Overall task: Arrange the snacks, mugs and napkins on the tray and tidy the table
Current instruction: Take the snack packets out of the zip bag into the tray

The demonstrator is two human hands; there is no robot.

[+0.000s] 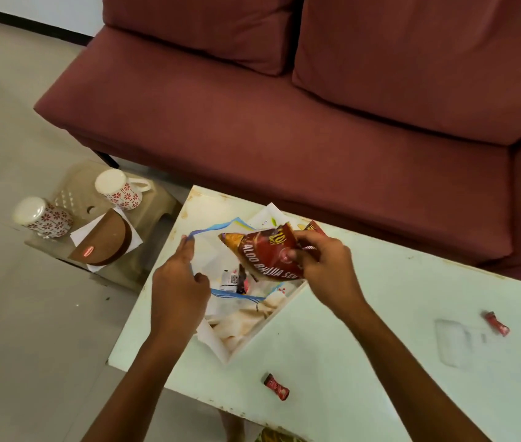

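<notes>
My right hand (323, 269) grips a red snack packet (267, 253) over a white tray (272, 317) at the table's far left corner. My left hand (179, 282) pinches the rim of a clear plastic bag with a blue edge (217, 226) that lies open in the tray. Small wrappers (233, 280) and crumpled napkins (246, 317) lie inside. Two small red candy wrappers lie on the white table (380, 330), one near the front (275, 386), one at the right (497, 323). Two floral mugs (118, 188) (42, 216) stand upside down on a stool to the left.
A plastic stool (99, 212) left of the table also holds a brown semicircular box (106, 244) on white paper. A maroon sofa (284, 106) runs behind the table. Tiled floor (13, 314) lies to the left.
</notes>
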